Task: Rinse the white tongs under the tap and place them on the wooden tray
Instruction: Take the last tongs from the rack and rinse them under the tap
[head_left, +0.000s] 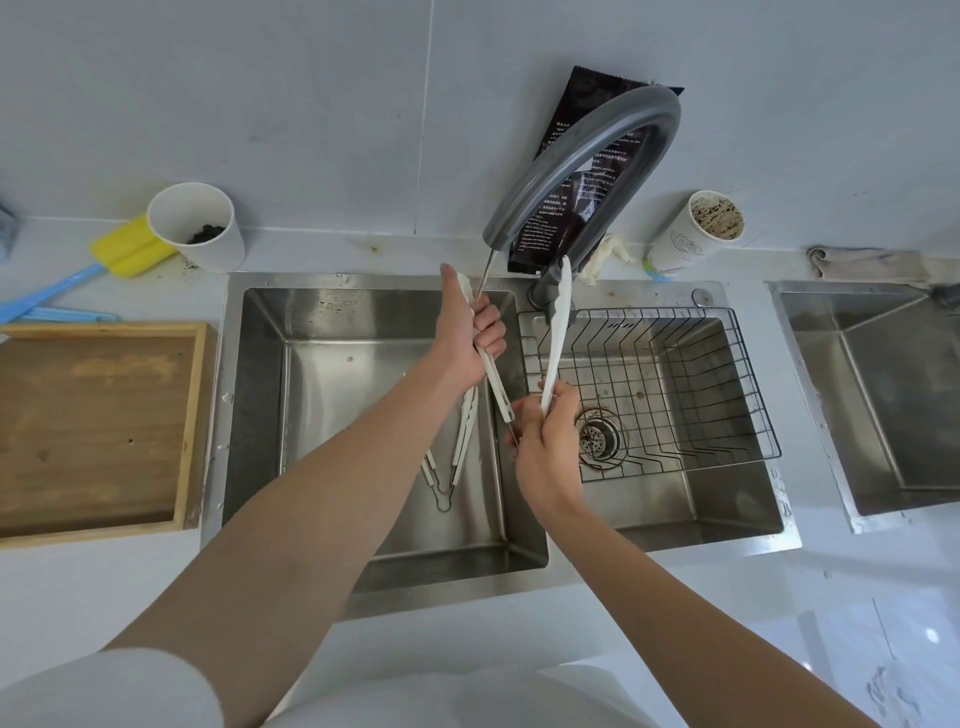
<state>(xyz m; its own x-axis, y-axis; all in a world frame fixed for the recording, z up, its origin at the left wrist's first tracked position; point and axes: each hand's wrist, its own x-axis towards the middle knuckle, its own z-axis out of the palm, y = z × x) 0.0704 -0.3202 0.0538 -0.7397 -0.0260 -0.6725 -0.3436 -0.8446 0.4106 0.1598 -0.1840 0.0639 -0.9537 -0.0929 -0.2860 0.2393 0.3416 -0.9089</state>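
Over the sink I hold a pair of white tongs (555, 332) spread in a V, tips up. My left hand (470, 332) grips one arm of the tongs, right under the thin water stream from the grey arched tap (587, 150). My right hand (545, 447) grips the other arm low down, near the hinge end. A second pair of white tongs (460, 447) lies in the left basin (322, 415), partly behind my left wrist. The wooden tray (93, 426) sits on the counter left of the sink, with nothing in it.
A wire basket (727, 395) sits in the right basin over the drain (597, 436). Along the wall stand two paper cups (200, 228) (696, 234), a yellow sponge brush (130, 247) and a dark packet (576, 208). Another sink (883, 395) lies at the far right.
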